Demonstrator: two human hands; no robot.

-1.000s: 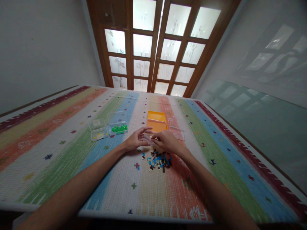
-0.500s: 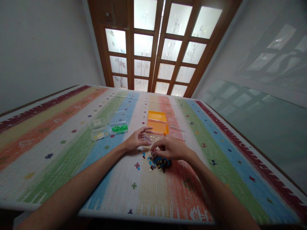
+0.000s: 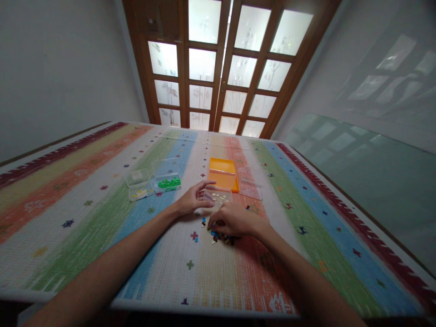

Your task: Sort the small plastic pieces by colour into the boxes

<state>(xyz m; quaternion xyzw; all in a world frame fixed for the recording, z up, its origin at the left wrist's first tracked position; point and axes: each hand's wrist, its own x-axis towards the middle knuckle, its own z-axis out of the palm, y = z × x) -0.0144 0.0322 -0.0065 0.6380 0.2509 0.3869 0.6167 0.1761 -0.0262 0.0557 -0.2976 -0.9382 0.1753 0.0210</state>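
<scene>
My left hand (image 3: 195,200) grips the left end of a clear plastic box (image 3: 230,196), fingers along its far side and thumb at the near side. Small cream pieces lie scattered in that box. Just in front of it, a pile of small toy bricks (image 3: 218,238), blue, dark brown and cream, rests on the tablecloth. Over the pile is my right hand (image 3: 233,219), its fingertips pinched together down among the bricks; whatever they hold is hidden. A few loose blue bricks (image 3: 196,240) lie to the left of the pile.
Behind the clear box stands an open orange case (image 3: 222,164), with a clear lid (image 3: 251,189) to its right. At the left are an open clear box of green pieces (image 3: 167,189) and another with yellow pieces (image 3: 140,198). A striped cloth (image 3: 163,263) covers the table.
My right hand has moved down and slightly left, from the near edge of the clear box onto the brick pile, covering much of it. The left hand stays at the box.
</scene>
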